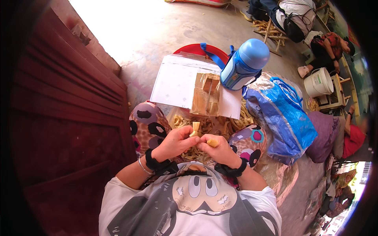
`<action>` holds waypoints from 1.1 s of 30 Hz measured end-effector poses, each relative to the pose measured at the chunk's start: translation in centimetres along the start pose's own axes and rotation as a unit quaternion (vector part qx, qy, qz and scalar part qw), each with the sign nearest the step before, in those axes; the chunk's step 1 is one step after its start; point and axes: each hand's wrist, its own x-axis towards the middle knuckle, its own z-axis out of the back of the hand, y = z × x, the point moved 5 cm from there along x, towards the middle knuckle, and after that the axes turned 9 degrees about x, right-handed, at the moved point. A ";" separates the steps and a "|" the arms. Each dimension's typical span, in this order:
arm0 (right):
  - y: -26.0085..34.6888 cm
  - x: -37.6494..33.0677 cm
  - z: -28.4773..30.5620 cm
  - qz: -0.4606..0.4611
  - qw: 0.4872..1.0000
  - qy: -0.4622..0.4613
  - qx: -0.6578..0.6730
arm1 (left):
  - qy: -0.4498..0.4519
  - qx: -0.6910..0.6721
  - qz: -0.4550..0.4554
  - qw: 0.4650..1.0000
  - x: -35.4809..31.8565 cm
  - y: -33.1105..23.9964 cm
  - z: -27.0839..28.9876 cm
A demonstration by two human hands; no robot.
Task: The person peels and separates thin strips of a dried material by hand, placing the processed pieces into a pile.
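Observation:
My left hand point(174, 141) is closed on a pale yellow, flattened strip point(195, 126), which sticks up between the thumb and fingers and flares at its top. Beside it, almost touching, my right hand point(221, 149) is closed with its fingertips against the strip's lower end. A yellow, rounded piece point(213, 142) pokes out of the right hand; whether it belongs to the same strip I cannot tell. Below and beyond the hands, between my knees, lies a heap of similar pale yellow, curled strips point(226, 126).
Past the heap, a white board point(173, 80) rests over a red basin point(197, 48), bearing a taped brown block point(206, 94) and a blue bottle point(246, 63). A blue bag point(281, 120) stands at right; a dark red door point(71, 118) at left. Other people sit at far right near a white bucket point(318, 82).

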 end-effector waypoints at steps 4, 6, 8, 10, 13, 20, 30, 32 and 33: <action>-0.5 -0.3 0.6 -0.067 0.997 0.014 0.040 | -0.065 0.141 -0.037 0.987 0.2 -0.6 1.3; -1.9 -0.4 1.9 -0.056 0.995 -0.036 0.079 | -0.069 0.455 -0.097 0.883 -0.3 -1.4 2.2; -2.8 0.0 2.5 -0.083 0.994 -0.012 0.076 | -0.116 0.467 -0.162 0.861 -1.1 -2.2 1.5; -3.5 0.2 2.3 -0.136 0.979 -0.011 0.149 | -0.146 0.488 -0.247 0.824 -1.6 -3.5 0.5; -1.8 0.7 0.6 -0.049 0.998 0.000 -0.041 | -0.162 0.559 -0.370 0.725 -2.4 -6.0 -1.4; -0.8 -0.1 1.8 -0.121 0.988 0.085 0.043 | -0.150 0.584 -0.392 0.695 -2.3 -6.9 0.7; 1.2 -0.8 3.0 -0.004 0.925 0.047 0.377 | -0.014 0.332 -0.146 0.932 -1.5 -1.7 -1.1; 1.7 -0.2 1.9 0.090 0.989 0.025 0.114 | 0.093 0.052 0.063 0.992 -1.5 -0.7 -2.6; 1.5 -0.3 1.9 0.060 0.996 0.046 -0.057 | 0.103 0.025 0.080 0.991 -1.3 -1.3 -2.2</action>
